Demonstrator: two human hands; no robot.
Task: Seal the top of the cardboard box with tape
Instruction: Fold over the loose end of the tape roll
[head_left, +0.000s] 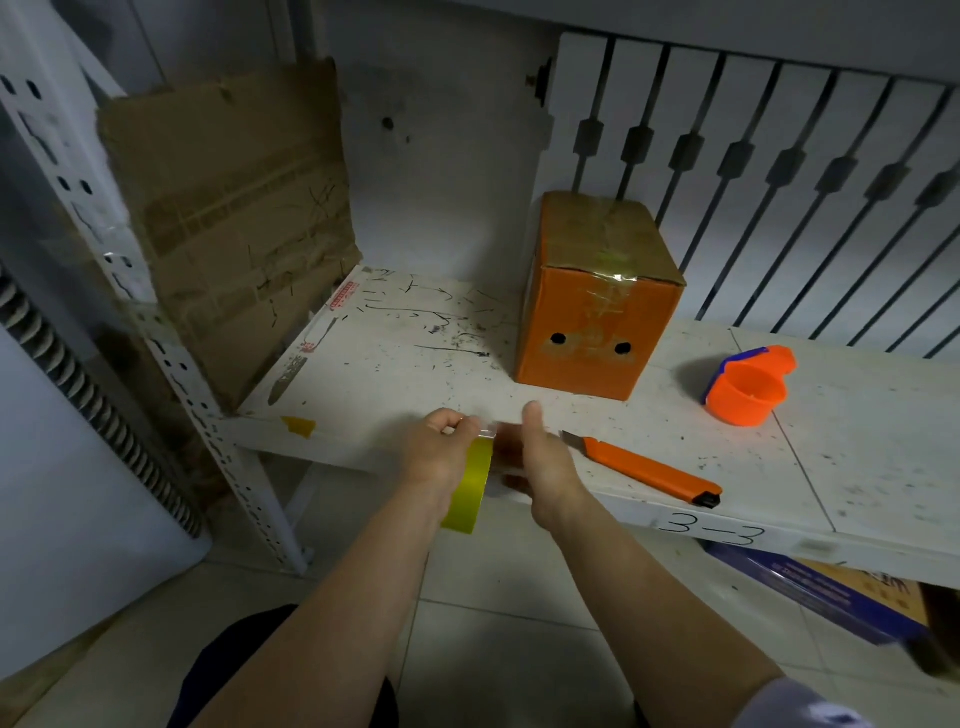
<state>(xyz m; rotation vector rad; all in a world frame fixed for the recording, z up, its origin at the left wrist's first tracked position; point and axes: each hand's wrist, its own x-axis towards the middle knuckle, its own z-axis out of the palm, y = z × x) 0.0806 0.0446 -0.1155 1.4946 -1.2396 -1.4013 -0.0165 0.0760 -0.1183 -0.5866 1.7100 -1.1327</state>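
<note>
A white shelf board (649, 415), marked with black scribbles and the handwritten "3-3" on its front edge, runs across the middle of the frame. At the upper left a worn sheet of cardboard (228, 208) leans against the perforated rack upright (171, 364). The orange cardboard box (592, 312) stands upright on the shelf just right of centre, its brown top flaps folded shut with a strip of clear tape already over the seam and down the front face, which has two round holes. It sits above and behind both hands, apart from them.

At lower centre, in front of the shelf edge, the left hand (441, 457) is clamped around the roll of yellow-green tape (470, 483), held on edge. The right hand (545, 462), just beside it, pinches the loose clear end, thumb raised.

An orange utility knife (649, 470) lies on the shelf right of the hands, blade out. An orange tape dispenser (748, 387) rests farther right.
</note>
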